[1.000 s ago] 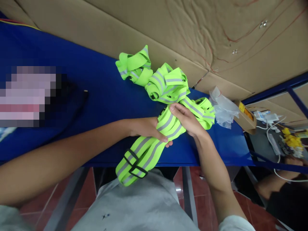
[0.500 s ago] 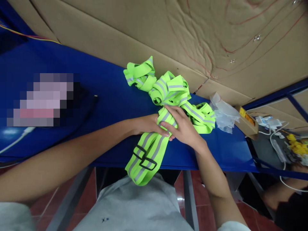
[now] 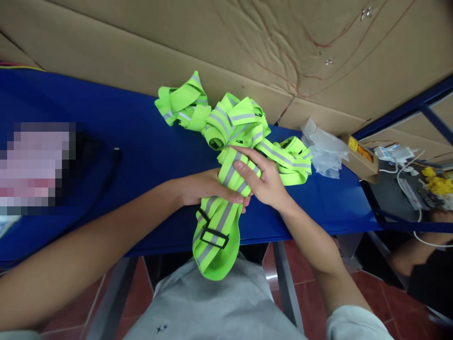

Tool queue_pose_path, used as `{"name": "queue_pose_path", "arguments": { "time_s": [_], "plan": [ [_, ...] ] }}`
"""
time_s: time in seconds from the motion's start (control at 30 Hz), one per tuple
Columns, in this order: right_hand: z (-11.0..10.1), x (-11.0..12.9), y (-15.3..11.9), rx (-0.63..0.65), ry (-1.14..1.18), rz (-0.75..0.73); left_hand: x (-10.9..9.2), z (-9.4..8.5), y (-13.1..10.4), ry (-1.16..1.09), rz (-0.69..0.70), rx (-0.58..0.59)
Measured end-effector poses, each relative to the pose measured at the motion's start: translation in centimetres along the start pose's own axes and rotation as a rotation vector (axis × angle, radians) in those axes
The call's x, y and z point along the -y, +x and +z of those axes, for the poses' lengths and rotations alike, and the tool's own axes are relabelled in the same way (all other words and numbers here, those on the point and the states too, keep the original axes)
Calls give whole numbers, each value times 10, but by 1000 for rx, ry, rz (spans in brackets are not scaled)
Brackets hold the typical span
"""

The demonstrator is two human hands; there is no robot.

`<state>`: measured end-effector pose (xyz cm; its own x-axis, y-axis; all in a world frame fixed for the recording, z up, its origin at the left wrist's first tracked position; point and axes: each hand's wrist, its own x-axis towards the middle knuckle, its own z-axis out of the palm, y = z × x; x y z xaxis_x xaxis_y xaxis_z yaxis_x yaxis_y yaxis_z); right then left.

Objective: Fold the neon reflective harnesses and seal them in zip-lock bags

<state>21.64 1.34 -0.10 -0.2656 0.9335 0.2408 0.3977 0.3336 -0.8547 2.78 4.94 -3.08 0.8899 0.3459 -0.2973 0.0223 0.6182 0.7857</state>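
Left hand (image 3: 208, 186), fingers beneath, and right hand (image 3: 267, 184), thumb on top, both wrap snugly round folded green strap (image 3: 222, 208) between them, neither nearer, long axis running from just by strap pile (image 3: 240, 118) beyond grip to looped, buckled end drooping toward person's shirt (image 3: 212, 307).

And here's the shirt (image 3: 215, 307), pale grey with a greenish cast, just off the bench's (image 3: 329, 203) near edge, soft creases running across the cloth! Low on the front, there's a small mark (image 3: 161, 329): a dark, star-like shape, a blue dot right beside it. Over to the right sleeve (image 3: 357, 323): short, same pale fabric, ending above the elbow. Only a sliver shows of the left sleeve (image 3: 19, 335). Both forearms, bare!
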Motion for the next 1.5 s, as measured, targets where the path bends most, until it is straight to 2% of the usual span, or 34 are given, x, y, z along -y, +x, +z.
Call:
{"name": "queue_pose_path", "arguments": {
  "time_s": [0.1, 0.2, 0.33, 0.43, 0.53, 0.67, 0.73, 0.8, 0.9, 1.03, 1.17, 1.3, 1.43, 1.5],
  "plan": [
    [-1, -4, 4, -41, 112, 177, 0, 1, 0, 47, 50, -22],
    [-11, -11, 12, -95, 260, 304, 6, 4, 2, -5, 36, -21],
    [-28, -20, 20, 47, 442, 430, 15, 10, 6, -129, 81, -34],
    [-36, -23, 20, 133, 434, 441, 16, 8, 7, -83, 79, -89],
    [-36, -23, 16, 55, 328, 402, 13, 5, 6, -73, 49, -78],
    [-26, -18, 11, -142, 28, 136, 13, 6, 7, -123, 94, 4],
    [-22, -16, 10, -161, -111, -6, 14, 7, 8, -128, 116, 32],
    [-21, -14, 9, -166, -167, -78, 13, 5, 7, -81, 99, 44],
    [-24, -11, 8, -178, -114, -4, 6, -3, 3, 137, 97, 21],
    [-26, -9, 8, -109, 77, 165, -8, -11, -2, 418, 116, -101],
    [-26, -13, 10, -21, 289, 331, -9, -3, -1, 421, 125, -133],
    [-31, -17, 15, -8, 293, 328, -5, 5, 2, 421, 204, -144],
    [-35, -19, 16, 127, 303, 361, -2, 2, 3, 480, 205, -137],
    [-35, -23, 16, 115, 248, 342, -1, 0, 4, 489, 228, -122]
  ]
}}
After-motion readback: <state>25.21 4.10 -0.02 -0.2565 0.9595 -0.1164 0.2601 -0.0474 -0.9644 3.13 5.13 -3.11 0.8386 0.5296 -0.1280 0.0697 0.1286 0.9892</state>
